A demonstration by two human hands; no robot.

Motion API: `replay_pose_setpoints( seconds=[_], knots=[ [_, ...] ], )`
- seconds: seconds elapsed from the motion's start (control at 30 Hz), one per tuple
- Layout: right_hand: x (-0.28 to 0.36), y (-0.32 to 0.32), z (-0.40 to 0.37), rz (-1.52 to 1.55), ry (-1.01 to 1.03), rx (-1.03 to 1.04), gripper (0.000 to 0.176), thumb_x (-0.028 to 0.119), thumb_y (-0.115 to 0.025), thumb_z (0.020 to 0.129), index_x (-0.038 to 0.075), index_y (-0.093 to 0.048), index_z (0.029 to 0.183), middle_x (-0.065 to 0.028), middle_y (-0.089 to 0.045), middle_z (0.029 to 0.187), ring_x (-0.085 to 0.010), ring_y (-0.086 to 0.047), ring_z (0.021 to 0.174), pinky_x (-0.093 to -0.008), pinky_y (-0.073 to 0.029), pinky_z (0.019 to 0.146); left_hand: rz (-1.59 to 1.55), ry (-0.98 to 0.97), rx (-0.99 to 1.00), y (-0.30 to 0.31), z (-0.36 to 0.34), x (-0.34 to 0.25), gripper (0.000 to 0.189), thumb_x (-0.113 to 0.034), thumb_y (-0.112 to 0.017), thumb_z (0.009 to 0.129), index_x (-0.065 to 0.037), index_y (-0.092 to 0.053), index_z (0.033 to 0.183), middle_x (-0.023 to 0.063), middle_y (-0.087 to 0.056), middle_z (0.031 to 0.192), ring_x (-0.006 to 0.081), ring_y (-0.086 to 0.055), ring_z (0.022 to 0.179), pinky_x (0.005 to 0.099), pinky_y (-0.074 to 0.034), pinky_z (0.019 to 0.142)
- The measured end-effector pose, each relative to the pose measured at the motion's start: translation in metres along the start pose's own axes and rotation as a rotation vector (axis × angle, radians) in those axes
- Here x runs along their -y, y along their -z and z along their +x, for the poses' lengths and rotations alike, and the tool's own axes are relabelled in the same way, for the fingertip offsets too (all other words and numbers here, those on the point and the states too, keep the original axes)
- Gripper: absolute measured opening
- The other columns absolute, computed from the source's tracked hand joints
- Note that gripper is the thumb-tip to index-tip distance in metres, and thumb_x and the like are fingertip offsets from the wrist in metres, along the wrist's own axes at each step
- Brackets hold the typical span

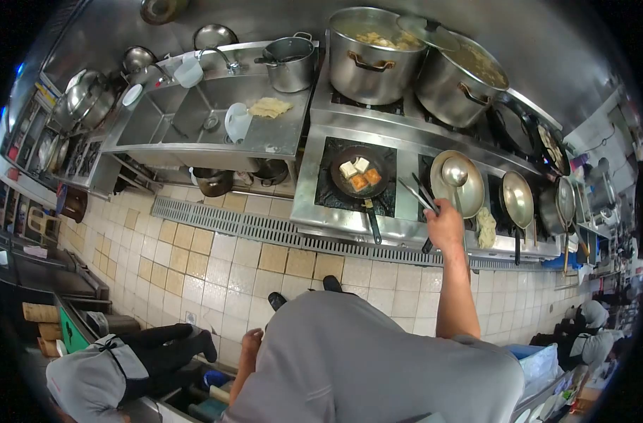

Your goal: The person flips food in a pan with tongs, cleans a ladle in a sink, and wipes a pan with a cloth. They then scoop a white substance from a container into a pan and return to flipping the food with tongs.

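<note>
My right hand (445, 224) is closed around a pair of metal tongs (414, 193), held over the front of the stove with the tips toward the frying pan. The dark frying pan (339, 185) sits on the left burner, its handle toward me. In it lie several square pieces that look like tofu (361, 165), some pale and some browned. Just beyond my right hand is a wide pan (441, 189) with a ladle (455, 171) resting in it. My left hand (251, 341) hangs low beside my body, away from the stove, with its fingers partly hidden.
Two large stockpots (374, 81) stand at the back. A cloth (486, 229) lies on the stove edge beside another pan (517, 201). Left are a double sink (152, 127) and a pot (290, 70). One person (96, 374) bends at lower left; others are far right.
</note>
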State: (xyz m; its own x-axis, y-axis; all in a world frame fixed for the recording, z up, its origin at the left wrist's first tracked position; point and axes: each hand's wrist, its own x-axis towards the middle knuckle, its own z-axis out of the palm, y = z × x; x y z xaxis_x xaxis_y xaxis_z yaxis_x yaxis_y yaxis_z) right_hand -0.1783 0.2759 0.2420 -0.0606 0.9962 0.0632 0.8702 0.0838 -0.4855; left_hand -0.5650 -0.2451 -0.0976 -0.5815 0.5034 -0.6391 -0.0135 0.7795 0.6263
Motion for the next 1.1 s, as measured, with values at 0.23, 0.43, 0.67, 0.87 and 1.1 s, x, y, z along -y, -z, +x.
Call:
replay_pose_setpoints(
  seconds=[0.23, 0.43, 0.67, 0.87, 1.1],
  knots=[
    [0.060, -0.103, 0.025, -0.105, -0.022, 0.153, 0.036, 0.035, -0.066, 0.086, 0.009, -0.064, 0.111, -0.0193, -0.066, 0.107, -0.0377, -0.063, 0.101, -0.0469, -0.051, 0.084, 0.364, -0.182, 0.012, 0.007, 0.039, 0.068, 0.036, -0.032, -0.068, 0.087, -0.006, -0.068, 0.111, 0.0157, -0.071, 0.090, 0.0229, -0.068, 0.076, 0.0358, -0.055, 0.066],
    [0.060, -0.182, 0.040, -0.040, -0.090, 0.132, 0.036, 0.034, -0.068, 0.083, 0.002, -0.067, 0.100, -0.0217, -0.068, 0.101, -0.0392, -0.063, 0.100, -0.0479, -0.050, 0.086, -0.048, 0.103, 0.024, 0.050, -0.014, -0.054, 0.032, -0.023, -0.064, 0.089, -0.006, -0.065, 0.117, 0.0086, -0.065, 0.080, 0.0158, -0.060, 0.063, 0.0315, -0.048, 0.047],
    [0.080, -0.182, 0.047, -0.106, -0.137, 0.184, 0.039, 0.035, -0.066, 0.085, 0.000, -0.068, 0.102, -0.0233, -0.067, 0.106, -0.0384, -0.064, 0.102, -0.0455, -0.051, 0.088, -0.022, 0.073, 0.061, 0.076, -0.016, -0.021, 0.033, -0.021, -0.064, 0.090, -0.007, -0.064, 0.119, 0.0087, -0.067, 0.086, 0.0170, -0.060, 0.065, 0.0325, -0.048, 0.049],
    [0.092, -0.177, 0.048, -0.145, -0.121, 0.202, 0.039, 0.035, -0.066, 0.084, 0.000, -0.069, 0.101, -0.0241, -0.067, 0.105, -0.0378, -0.064, 0.102, -0.0444, -0.052, 0.089, 0.118, 0.113, 0.038, 0.080, -0.010, 0.020, 0.027, -0.020, -0.066, 0.088, -0.006, -0.068, 0.111, 0.0138, -0.071, 0.090, 0.0200, -0.066, 0.074, 0.0343, -0.052, 0.064],
    [0.075, -0.184, 0.072, -0.115, -0.182, 0.148, 0.037, 0.033, -0.067, 0.083, 0.001, -0.070, 0.101, -0.0253, -0.067, 0.101, -0.0390, -0.064, 0.100, -0.0463, -0.051, 0.087, 0.052, 0.051, 0.003, 0.086, -0.004, 0.003, 0.030, -0.025, -0.063, 0.088, -0.006, -0.068, 0.111, 0.0103, -0.069, 0.081, 0.0194, -0.064, 0.068, 0.0332, -0.050, 0.057]
  ],
)
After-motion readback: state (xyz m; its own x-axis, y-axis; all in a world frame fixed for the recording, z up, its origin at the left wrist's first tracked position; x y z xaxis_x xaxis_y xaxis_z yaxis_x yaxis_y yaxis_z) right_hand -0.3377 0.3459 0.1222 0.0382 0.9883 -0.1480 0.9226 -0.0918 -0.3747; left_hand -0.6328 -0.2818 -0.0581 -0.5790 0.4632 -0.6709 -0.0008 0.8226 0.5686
